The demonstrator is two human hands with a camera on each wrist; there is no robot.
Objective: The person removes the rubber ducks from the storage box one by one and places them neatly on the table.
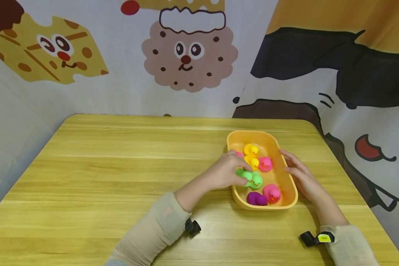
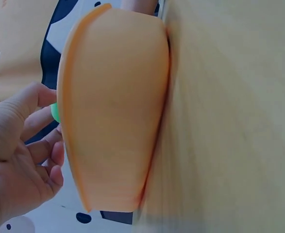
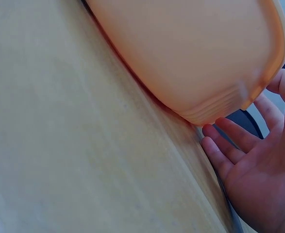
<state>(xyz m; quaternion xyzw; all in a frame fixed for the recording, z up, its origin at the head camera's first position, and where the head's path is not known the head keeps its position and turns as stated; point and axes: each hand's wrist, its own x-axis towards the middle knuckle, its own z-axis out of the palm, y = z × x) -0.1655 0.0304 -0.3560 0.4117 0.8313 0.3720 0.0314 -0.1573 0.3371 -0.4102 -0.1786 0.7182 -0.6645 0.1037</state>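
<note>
An orange plastic basin [image 1: 287,197] stands on the table with several small rubber ducks inside. My left hand [image 1: 225,171] reaches over its left rim and pinches a green rubber duck [image 1: 244,175] between thumb and fingers. Right beside that one is a second green duck [image 1: 257,180]. In the left wrist view, the basin wall [image 2: 115,107] hides most of the held green duck [image 2: 55,112]. My right hand [image 1: 302,178] rests against the basin's right side, thumb by the rim and fingers extended along the wall, as the right wrist view shows [image 3: 266,165].
Beyond the green ducks lie yellow ducks [image 1: 251,150] and a pink duck [image 1: 265,164]; another pink duck [image 1: 238,153] is partly hidden by my left hand. Near the front sit a purple duck [image 1: 256,198] and a pink duck [image 1: 271,193]. A cartoon-printed curtain [image 1: 119,92] hangs behind the wooden table [image 1: 103,177].
</note>
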